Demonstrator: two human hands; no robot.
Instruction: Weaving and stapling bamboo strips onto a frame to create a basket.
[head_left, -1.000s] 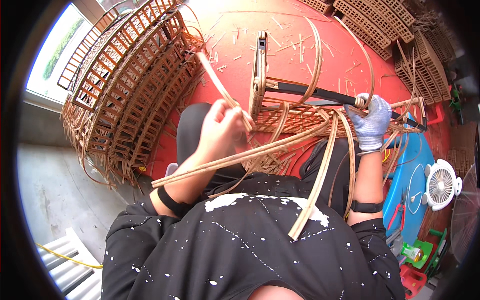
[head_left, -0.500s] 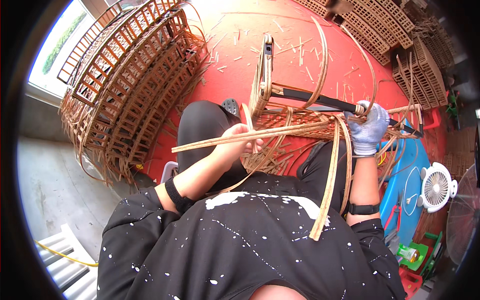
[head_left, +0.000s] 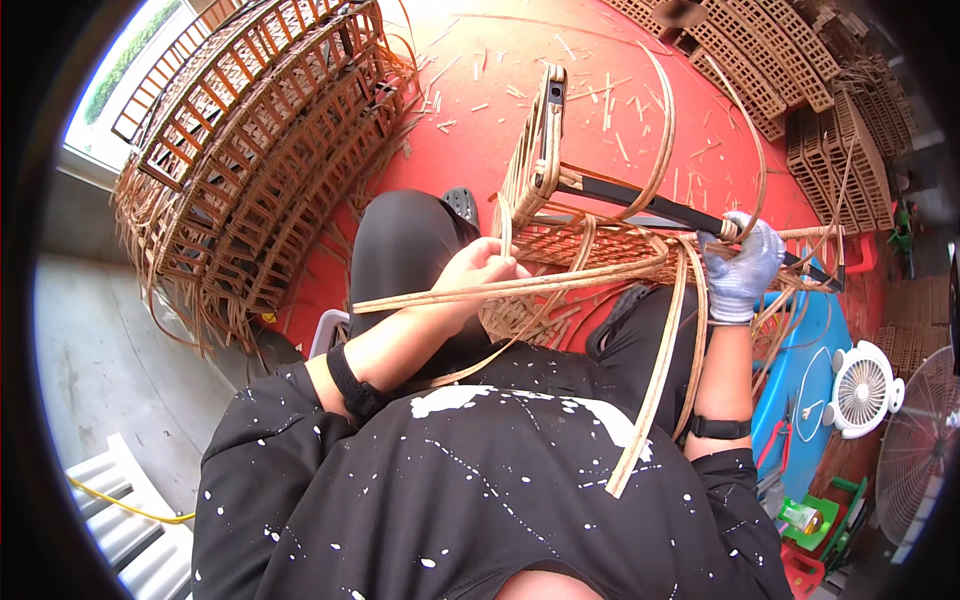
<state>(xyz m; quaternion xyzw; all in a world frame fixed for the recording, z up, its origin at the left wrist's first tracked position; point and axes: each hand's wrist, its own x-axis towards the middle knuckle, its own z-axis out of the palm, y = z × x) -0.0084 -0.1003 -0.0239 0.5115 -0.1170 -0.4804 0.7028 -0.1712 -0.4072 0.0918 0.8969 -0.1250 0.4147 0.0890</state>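
Observation:
A partly woven wicker frame (head_left: 540,190) with black bars lies tilted across in front of my knees. My bare left hand (head_left: 482,270) is closed in a pinch on a tan wicker strand (head_left: 505,228) at the frame's near left side. A longer strand (head_left: 420,297) crosses over that hand's wrist toward the left. My right hand (head_left: 742,268), in a grey-white glove, is wrapped round the black bar (head_left: 650,204) near the frame's right end. Loose strands (head_left: 655,375) hang from the weave toward my lap, and others arch up beyond the bar.
Woven wicker panels (head_left: 270,150) are stacked high at the left. More panels (head_left: 840,165) stand at the far right. Cut scraps (head_left: 610,100) litter the red floor (head_left: 450,150). On my right are a blue surface (head_left: 800,400), a white fan (head_left: 864,388) and a larger fan (head_left: 918,450).
My left hand has moved up and closer to the frame's left end, still pinching the strand. My right hand keeps its grip on the bar. The view has shifted slightly.

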